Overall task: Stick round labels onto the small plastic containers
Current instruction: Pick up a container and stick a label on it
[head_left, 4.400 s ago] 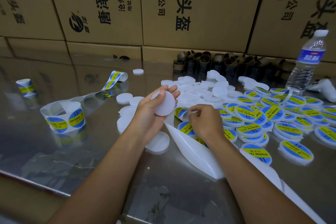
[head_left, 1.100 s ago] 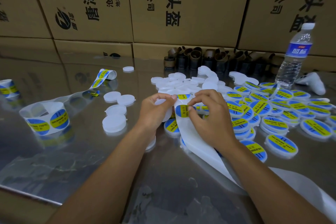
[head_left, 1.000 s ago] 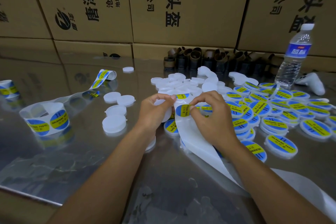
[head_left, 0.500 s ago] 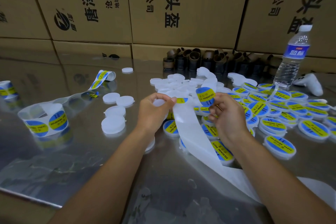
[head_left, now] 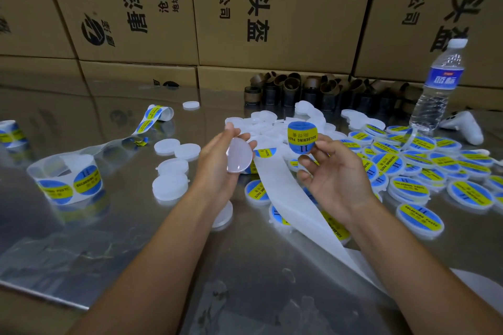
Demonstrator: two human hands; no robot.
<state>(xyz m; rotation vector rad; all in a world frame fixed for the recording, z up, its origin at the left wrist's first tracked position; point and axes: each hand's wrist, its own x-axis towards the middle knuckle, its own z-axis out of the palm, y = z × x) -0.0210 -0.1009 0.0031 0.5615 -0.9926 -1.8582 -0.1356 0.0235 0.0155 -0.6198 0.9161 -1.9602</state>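
1. Head view, left hand: the left hand is raised above the steel table. Its thumb and fingers are curled round the rim of a blank container, a pale translucent disc held on edge with its flat face turned toward the right hand.
2. Head view, right hand: the right hand is palm up and pinches a peeled label near its lower edge with thumb and fingertips. The blue-and-yellow label stands upright and slightly curled, just beside the container but not touching it.
3. Head view, strip: a white backing strip runs from between the hands down to the lower right. One unpeeled label sits at its upper end, just behind the container. Whether the left hand also holds the strip cannot be told.
4. Head view, stock: labelled containers lie spread on the right. Unlabelled containers lie left of the left forearm, with more heaped beyond the hands.
5. Head view, surroundings: a label roll stands at the left. A water bottle and a white controller are at the far right. Brown cardboard cores line the back, in front of stacked cardboard boxes.
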